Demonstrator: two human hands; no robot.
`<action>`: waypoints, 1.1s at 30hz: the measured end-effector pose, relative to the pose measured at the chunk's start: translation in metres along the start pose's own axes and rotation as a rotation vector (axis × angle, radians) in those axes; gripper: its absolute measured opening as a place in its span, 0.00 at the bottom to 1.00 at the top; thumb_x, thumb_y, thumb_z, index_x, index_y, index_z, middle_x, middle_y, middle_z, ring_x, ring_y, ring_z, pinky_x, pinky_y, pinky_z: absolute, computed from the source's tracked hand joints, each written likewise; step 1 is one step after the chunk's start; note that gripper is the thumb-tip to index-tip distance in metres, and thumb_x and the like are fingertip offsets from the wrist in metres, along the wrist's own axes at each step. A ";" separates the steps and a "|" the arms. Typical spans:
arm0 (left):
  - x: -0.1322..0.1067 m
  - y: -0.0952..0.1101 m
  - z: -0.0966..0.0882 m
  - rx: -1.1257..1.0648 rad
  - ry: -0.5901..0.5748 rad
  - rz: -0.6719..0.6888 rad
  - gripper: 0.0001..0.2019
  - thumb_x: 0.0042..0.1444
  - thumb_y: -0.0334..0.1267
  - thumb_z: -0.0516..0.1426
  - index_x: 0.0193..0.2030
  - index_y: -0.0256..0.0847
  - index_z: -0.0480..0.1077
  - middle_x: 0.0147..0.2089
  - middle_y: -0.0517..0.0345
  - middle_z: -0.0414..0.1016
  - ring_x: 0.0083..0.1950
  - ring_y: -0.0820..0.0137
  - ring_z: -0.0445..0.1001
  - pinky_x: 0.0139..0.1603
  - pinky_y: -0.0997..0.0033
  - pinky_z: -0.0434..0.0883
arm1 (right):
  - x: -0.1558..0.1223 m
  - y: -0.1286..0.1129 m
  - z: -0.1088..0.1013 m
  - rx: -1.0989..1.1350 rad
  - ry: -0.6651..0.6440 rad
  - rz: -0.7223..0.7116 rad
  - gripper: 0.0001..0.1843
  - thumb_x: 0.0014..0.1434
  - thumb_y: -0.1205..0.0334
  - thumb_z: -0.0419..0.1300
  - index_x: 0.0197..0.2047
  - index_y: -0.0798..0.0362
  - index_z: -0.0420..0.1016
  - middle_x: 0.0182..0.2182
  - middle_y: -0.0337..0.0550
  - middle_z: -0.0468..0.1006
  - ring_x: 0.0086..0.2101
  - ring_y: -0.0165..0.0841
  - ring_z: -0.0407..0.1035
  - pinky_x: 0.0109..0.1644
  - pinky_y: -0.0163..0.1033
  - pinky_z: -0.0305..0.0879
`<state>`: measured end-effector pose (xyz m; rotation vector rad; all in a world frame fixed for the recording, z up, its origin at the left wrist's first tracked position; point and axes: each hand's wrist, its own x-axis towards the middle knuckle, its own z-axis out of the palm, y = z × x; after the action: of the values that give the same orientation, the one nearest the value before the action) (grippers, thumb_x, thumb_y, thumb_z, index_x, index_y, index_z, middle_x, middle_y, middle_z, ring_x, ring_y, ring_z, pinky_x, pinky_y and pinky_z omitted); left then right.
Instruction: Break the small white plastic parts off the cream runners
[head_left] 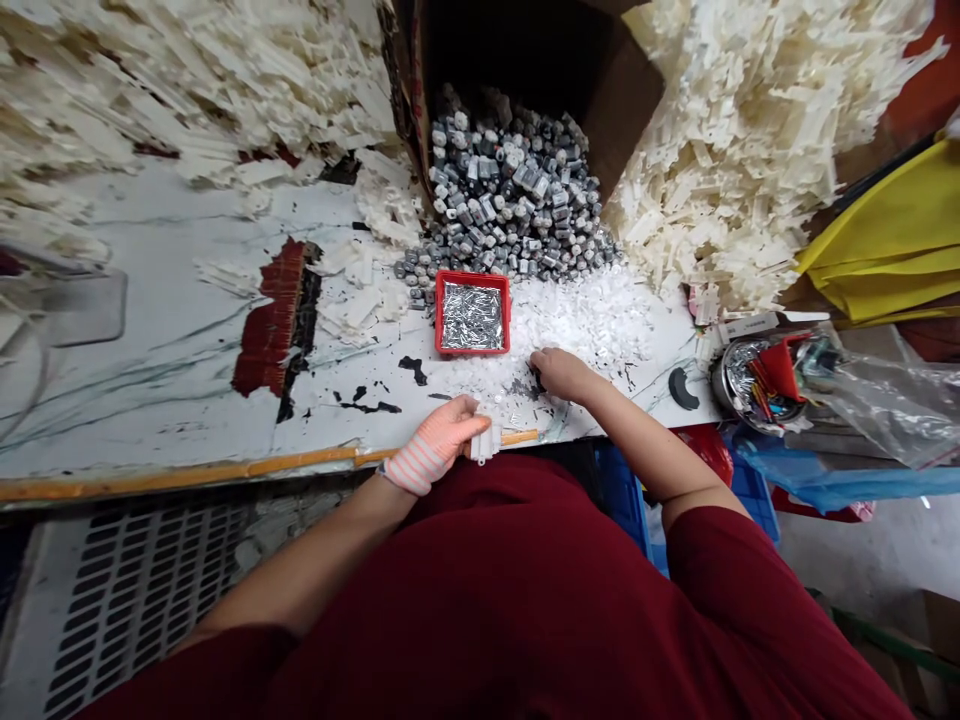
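Your left hand (435, 447), in a pink striped glove, holds a white plastic part (484, 440) at the near edge of the surface (150, 420), fingers (469, 418) pressed together on it. Your bare right hand (561, 374) curls downward near the red tray (472, 277) of silver metal pieces (472, 316); you cannot tell whether it pinches anything.

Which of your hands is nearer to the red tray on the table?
Right: the right hand lies just beside the red tray; the left hand sits farther off, in front of it.
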<state>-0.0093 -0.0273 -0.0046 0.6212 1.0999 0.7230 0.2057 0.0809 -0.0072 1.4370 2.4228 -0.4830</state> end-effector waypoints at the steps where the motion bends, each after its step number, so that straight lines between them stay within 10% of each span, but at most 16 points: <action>1: 0.001 0.001 0.001 -0.017 0.010 -0.011 0.17 0.42 0.40 0.63 0.34 0.40 0.60 0.22 0.69 0.62 0.22 0.75 0.65 0.21 0.76 0.65 | -0.004 0.000 -0.001 0.063 0.056 0.010 0.14 0.55 0.74 0.51 0.44 0.57 0.72 0.43 0.54 0.75 0.42 0.38 0.69 0.44 0.38 0.61; 8: 0.000 0.004 0.011 -0.084 0.083 0.029 0.17 0.41 0.40 0.63 0.35 0.40 0.60 0.26 0.65 0.70 0.25 0.71 0.71 0.26 0.69 0.72 | -0.042 -0.053 0.010 0.831 0.257 0.018 0.09 0.59 0.59 0.56 0.36 0.55 0.73 0.31 0.40 0.77 0.31 0.29 0.69 0.36 0.32 0.63; 13: -0.007 0.005 0.006 -0.066 0.128 0.057 0.18 0.40 0.40 0.64 0.34 0.39 0.61 0.25 0.65 0.71 0.26 0.71 0.72 0.29 0.69 0.73 | -0.046 -0.094 0.021 0.732 0.368 -0.001 0.06 0.58 0.61 0.56 0.34 0.54 0.73 0.31 0.41 0.77 0.32 0.30 0.68 0.37 0.34 0.60; 28: -0.007 0.003 0.005 -0.085 0.087 0.050 0.18 0.40 0.39 0.63 0.34 0.40 0.59 0.22 0.66 0.69 0.23 0.72 0.70 0.25 0.71 0.71 | -0.045 -0.095 0.020 0.704 0.391 0.017 0.07 0.58 0.60 0.57 0.33 0.53 0.73 0.31 0.42 0.75 0.34 0.32 0.67 0.39 0.36 0.59; 33: -0.006 -0.007 -0.005 0.041 0.049 0.102 0.15 0.43 0.40 0.62 0.33 0.40 0.60 0.21 0.68 0.66 0.23 0.74 0.68 0.25 0.75 0.65 | -0.049 -0.082 0.024 0.958 0.179 -0.035 0.10 0.60 0.57 0.56 0.34 0.54 0.73 0.29 0.38 0.76 0.30 0.29 0.68 0.35 0.33 0.61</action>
<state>-0.0144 -0.0354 -0.0082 0.7014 1.1369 0.8089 0.1576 -0.0048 0.0024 1.7986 2.4379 -1.7574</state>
